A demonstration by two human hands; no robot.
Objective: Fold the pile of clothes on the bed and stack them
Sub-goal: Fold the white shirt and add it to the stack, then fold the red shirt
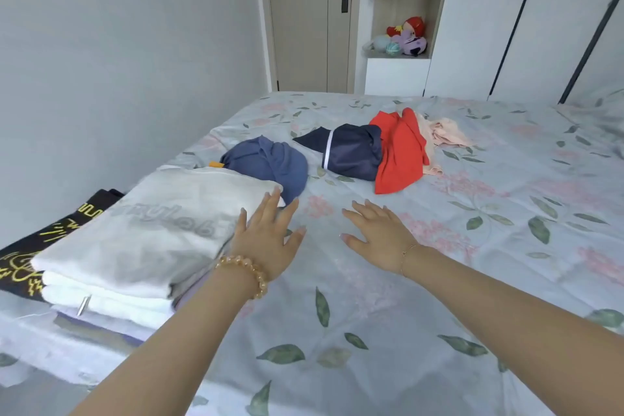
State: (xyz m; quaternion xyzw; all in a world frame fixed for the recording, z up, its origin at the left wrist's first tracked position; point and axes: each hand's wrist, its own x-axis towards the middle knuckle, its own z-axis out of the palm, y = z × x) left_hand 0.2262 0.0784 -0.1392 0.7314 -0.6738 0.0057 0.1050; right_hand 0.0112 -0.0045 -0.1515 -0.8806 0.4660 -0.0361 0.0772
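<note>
Hands [270,240] [378,235] flat, fingers spread; stack [141,240] lettering blurred

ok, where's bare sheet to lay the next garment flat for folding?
Free: the sheet around the right hand, right of the folded stack, below the red garment. Crowded: the far middle, blue garment, navy garment, red and pink garment bunched together.
</note>
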